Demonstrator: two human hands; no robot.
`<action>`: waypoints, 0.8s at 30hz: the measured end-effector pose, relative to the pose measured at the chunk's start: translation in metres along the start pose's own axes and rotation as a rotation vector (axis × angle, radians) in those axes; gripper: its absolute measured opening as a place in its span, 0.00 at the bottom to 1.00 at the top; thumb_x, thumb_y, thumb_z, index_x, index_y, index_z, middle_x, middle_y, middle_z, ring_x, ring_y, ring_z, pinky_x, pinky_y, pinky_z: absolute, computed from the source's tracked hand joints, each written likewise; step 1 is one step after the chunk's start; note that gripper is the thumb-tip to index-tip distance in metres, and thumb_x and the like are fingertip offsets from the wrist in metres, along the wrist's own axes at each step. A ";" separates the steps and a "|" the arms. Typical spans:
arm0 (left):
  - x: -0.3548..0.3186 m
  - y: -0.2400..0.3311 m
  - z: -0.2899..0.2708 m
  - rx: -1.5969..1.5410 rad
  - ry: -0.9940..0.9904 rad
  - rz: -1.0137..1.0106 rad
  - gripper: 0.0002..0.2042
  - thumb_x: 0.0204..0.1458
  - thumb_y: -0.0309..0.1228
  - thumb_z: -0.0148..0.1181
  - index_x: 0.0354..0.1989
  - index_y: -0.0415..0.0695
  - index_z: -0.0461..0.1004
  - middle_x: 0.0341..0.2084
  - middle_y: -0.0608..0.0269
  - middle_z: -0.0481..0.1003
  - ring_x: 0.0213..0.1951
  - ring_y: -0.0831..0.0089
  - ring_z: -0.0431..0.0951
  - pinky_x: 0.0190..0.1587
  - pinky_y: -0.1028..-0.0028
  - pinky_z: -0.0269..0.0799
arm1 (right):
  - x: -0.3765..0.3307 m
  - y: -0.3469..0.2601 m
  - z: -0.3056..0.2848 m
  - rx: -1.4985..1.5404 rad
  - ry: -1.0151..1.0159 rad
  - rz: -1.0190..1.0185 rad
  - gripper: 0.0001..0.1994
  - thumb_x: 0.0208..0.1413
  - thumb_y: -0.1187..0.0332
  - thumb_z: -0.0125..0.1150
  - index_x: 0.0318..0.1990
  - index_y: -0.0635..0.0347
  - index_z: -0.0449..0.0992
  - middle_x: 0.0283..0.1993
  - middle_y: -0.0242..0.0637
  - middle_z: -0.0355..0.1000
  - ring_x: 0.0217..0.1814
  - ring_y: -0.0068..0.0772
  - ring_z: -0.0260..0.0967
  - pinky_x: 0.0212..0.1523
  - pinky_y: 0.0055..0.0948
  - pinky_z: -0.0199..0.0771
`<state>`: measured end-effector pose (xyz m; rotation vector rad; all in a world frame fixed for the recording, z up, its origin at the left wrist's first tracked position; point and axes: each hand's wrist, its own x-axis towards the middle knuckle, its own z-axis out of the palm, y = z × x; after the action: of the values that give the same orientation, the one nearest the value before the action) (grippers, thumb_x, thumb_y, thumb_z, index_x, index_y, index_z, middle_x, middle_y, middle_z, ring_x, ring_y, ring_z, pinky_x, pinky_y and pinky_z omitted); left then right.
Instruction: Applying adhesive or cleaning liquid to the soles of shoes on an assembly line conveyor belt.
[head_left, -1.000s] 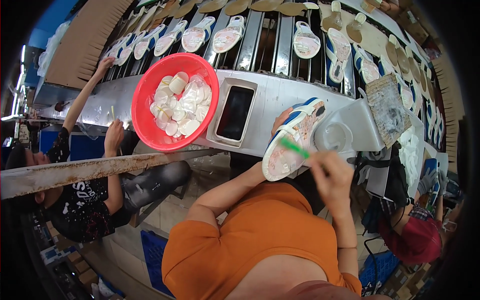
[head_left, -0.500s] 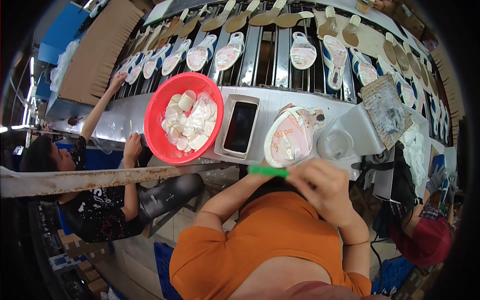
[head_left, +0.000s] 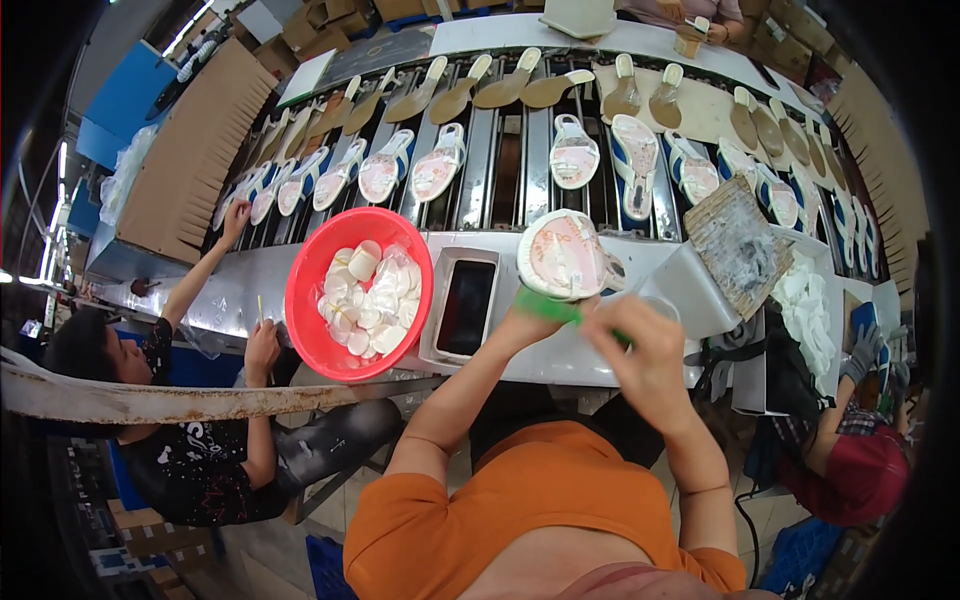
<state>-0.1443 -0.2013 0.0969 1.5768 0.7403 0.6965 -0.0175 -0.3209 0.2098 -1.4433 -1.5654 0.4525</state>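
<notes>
My left hand point(head_left: 535, 322) holds up a white sandal point(head_left: 562, 256), its pinkish underside turned up, at the near edge of the bench. The green tool partly covers this hand. My right hand point(head_left: 645, 350) is closed on a slim green tool point(head_left: 550, 306), smeared by motion, whose far end lies just below the sandal and over my left hand. Beside the sandal stands a white rectangular tray point(head_left: 487, 338) with a dark inside. A round clear cup point(head_left: 660, 309) sits behind my right hand, partly hidden.
A red basin point(head_left: 300, 330) of white discs stands left of the tray. Sandals point(head_left: 437, 165) and tan soles point(head_left: 455, 98) line the roller conveyor point(head_left: 515, 215). A worn block point(head_left: 738, 245) leans over a grey bin at right. A co-worker point(head_left: 190, 410) sits left, beyond a rusty bar point(head_left: 200, 403).
The view has shifted, so the bench sits lower in the picture. The sandal is tilted differently in my left hand. The green tool has moved closer against the sandal's near edge.
</notes>
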 end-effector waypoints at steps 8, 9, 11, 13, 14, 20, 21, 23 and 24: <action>0.005 0.005 -0.002 0.093 0.056 0.193 0.21 0.43 0.27 0.71 0.47 0.38 0.74 0.42 0.62 0.78 0.45 0.76 0.76 0.49 0.72 0.72 | -0.013 0.018 0.009 0.177 0.062 0.112 0.04 0.50 0.76 0.67 0.33 0.66 0.80 0.30 0.35 0.76 0.28 0.22 0.70 0.29 0.21 0.68; 0.002 0.009 0.003 0.000 0.100 0.192 0.20 0.43 0.27 0.71 0.47 0.38 0.74 0.42 0.62 0.78 0.44 0.76 0.76 0.49 0.72 0.72 | -0.020 0.013 0.007 0.279 -0.052 0.093 0.03 0.50 0.76 0.66 0.32 0.67 0.80 0.30 0.36 0.77 0.28 0.23 0.71 0.30 0.21 0.68; 0.005 0.016 0.000 -0.013 0.030 0.047 0.21 0.43 0.27 0.71 0.48 0.38 0.74 0.43 0.62 0.78 0.45 0.76 0.76 0.49 0.72 0.72 | -0.013 0.017 0.001 0.224 -0.001 0.085 0.04 0.51 0.76 0.65 0.33 0.68 0.79 0.32 0.37 0.77 0.30 0.24 0.72 0.30 0.21 0.68; 0.009 0.012 0.006 -0.026 -0.049 -0.091 0.23 0.43 0.27 0.71 0.49 0.38 0.73 0.43 0.62 0.78 0.45 0.76 0.77 0.50 0.72 0.72 | -0.005 0.029 0.002 0.283 0.188 0.273 0.03 0.48 0.77 0.67 0.30 0.67 0.80 0.29 0.36 0.76 0.30 0.20 0.70 0.31 0.20 0.67; 0.007 -0.001 0.013 -0.140 0.032 -0.001 0.23 0.42 0.27 0.72 0.48 0.37 0.73 0.43 0.61 0.78 0.44 0.75 0.77 0.49 0.73 0.73 | -0.017 0.033 0.002 0.386 0.077 0.333 0.03 0.48 0.77 0.67 0.30 0.67 0.80 0.29 0.33 0.76 0.31 0.19 0.71 0.32 0.19 0.67; -0.002 -0.056 0.017 0.054 0.436 0.215 0.24 0.38 0.33 0.77 0.42 0.34 0.76 0.38 0.56 0.79 0.40 0.71 0.79 0.45 0.72 0.73 | -0.050 0.053 -0.038 0.059 0.161 0.449 0.06 0.48 0.73 0.68 0.34 0.64 0.80 0.29 0.40 0.76 0.31 0.30 0.73 0.33 0.25 0.69; -0.005 -0.056 0.017 -0.035 0.450 0.242 0.26 0.36 0.34 0.78 0.42 0.33 0.75 0.38 0.56 0.79 0.40 0.71 0.78 0.45 0.72 0.73 | -0.056 0.055 -0.049 -0.119 0.195 0.512 0.06 0.48 0.72 0.67 0.34 0.63 0.80 0.30 0.42 0.76 0.31 0.35 0.74 0.33 0.27 0.70; -0.006 -0.064 0.022 -0.115 0.432 0.229 0.29 0.38 0.34 0.77 0.48 0.33 0.71 0.42 0.57 0.77 0.42 0.71 0.76 0.47 0.72 0.71 | -0.087 0.077 -0.046 -0.341 0.193 0.505 0.06 0.49 0.71 0.67 0.34 0.62 0.79 0.31 0.42 0.76 0.32 0.40 0.74 0.33 0.31 0.71; -0.005 -0.067 0.024 -0.156 0.472 0.275 0.29 0.41 0.33 0.75 0.51 0.34 0.68 0.44 0.58 0.75 0.44 0.70 0.75 0.49 0.71 0.69 | -0.098 0.087 -0.040 -0.549 0.178 0.481 0.06 0.50 0.70 0.66 0.34 0.61 0.78 0.31 0.42 0.75 0.33 0.45 0.74 0.34 0.36 0.72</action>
<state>-0.1337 -0.2129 0.0276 1.3963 0.7919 1.3271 0.0532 -0.4028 0.1254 -2.2356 -1.2395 0.1570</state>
